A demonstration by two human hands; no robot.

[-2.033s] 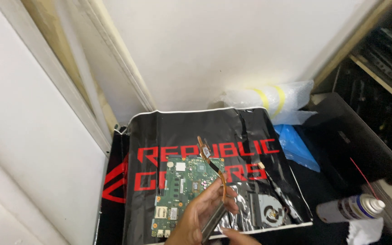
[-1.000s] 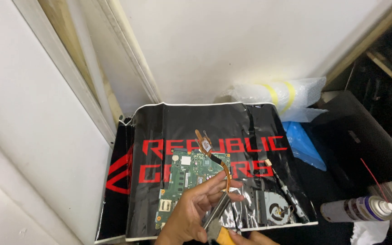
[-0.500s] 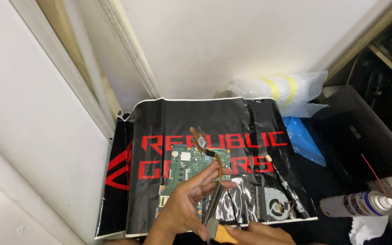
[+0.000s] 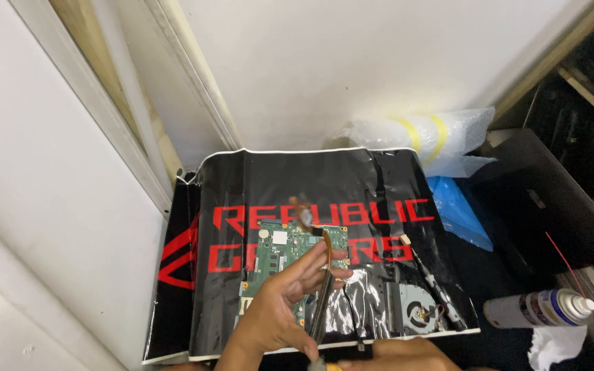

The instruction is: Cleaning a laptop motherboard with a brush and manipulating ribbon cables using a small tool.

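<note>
Glossy black plastic sheet (image 4: 379,185), copper pipe (image 4: 326,244).

A black sheet (image 4: 262,185) with red lettering lies spread out against the white wall (image 4: 352,62). Behind it, a bubble-wrap bundle (image 4: 421,137) with yellow tape. Just right, a blue bag (image 4: 458,213). Far right, a spray can (image 4: 537,308) lying on its side, white cloth (image 4: 551,347) beside it.

Bright even light, glossy glare, motion blur
</note>
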